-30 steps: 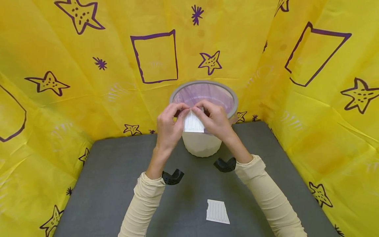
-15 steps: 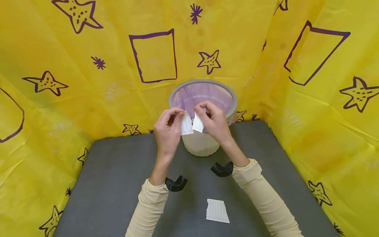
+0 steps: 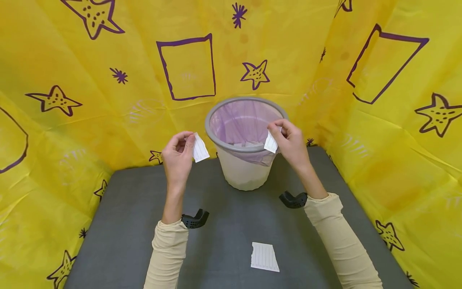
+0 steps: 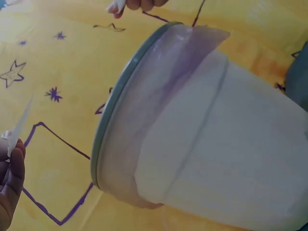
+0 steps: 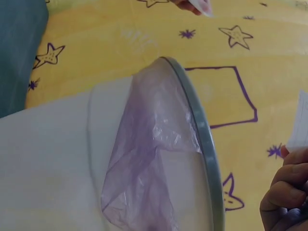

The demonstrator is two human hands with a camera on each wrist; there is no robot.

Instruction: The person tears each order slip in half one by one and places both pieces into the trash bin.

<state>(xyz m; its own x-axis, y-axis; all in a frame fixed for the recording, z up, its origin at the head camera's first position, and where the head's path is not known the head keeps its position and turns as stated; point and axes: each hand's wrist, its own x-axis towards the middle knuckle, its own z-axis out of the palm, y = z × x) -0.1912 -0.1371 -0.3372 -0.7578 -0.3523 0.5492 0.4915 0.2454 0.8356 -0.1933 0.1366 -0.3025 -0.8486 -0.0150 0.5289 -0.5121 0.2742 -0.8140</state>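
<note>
My left hand (image 3: 177,158) pinches a torn piece of lined paper (image 3: 200,148) between thumb and fingers, left of the bin. A second torn piece (image 3: 272,140) is pinched in my right hand (image 3: 291,144), in front of the bin's right rim. Between the hands stands a white bin (image 3: 243,170) with a grey rim and a purple liner bag (image 3: 231,120); paper scraps (image 3: 249,144) lie inside it. The left wrist view shows the left hand's paper (image 4: 20,127) edge-on, and the right wrist view has the right hand's paper (image 5: 301,122) at its edge.
Another torn lined sheet (image 3: 265,257) lies on the dark grey table (image 3: 223,237) near the front. Yellow cloth walls (image 3: 137,120) with purple drawings enclose the table at the back and both sides. A black wrist mount (image 3: 195,219) juts from each forearm.
The paper held between both hands has been torn in two. The hands have moved apart, left hand to the left and right hand to the right, each with one piece.
</note>
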